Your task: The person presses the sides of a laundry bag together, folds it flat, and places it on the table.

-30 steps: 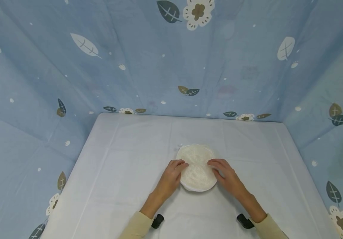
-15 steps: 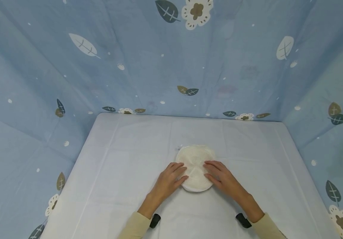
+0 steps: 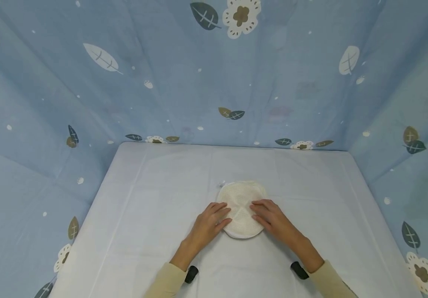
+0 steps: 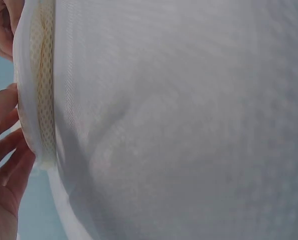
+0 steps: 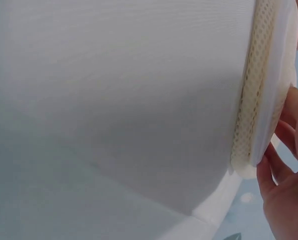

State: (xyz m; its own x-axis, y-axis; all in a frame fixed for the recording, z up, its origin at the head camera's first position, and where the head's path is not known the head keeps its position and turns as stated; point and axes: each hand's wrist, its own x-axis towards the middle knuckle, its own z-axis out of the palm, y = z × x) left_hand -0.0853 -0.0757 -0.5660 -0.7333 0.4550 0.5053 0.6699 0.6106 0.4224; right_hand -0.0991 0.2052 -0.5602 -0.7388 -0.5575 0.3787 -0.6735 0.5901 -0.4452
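A round, flat cream mesh bag (image 3: 241,223) with a white edge lies on the white-covered table, puckered at the middle of its top. My left hand (image 3: 207,225) rests on its left side, fingers spread and fingertips on the mesh. Opposite it, my right hand (image 3: 275,219) touches the right side in the same way. From the left wrist view, the bag's honeycomb-mesh side wall (image 4: 45,85) shows, with fingertips along the top rim. The right wrist view gives the other side of the wall (image 5: 251,95), fingers at the white rim (image 5: 274,90).
White cloth covers the table (image 3: 154,198). A blue curtain (image 3: 169,74) printed with leaves and flowers hangs behind and on both sides. Black wrist-worn devices (image 3: 191,274) show at both forearms. A small translucent bit (image 3: 222,183) sits at the bag's far left edge.
Both hands have gone from pinching inward at the bag's top to lying flatter on it with fingers spread. The mesh at the middle looks flatter, and the whole view has shifted slightly.
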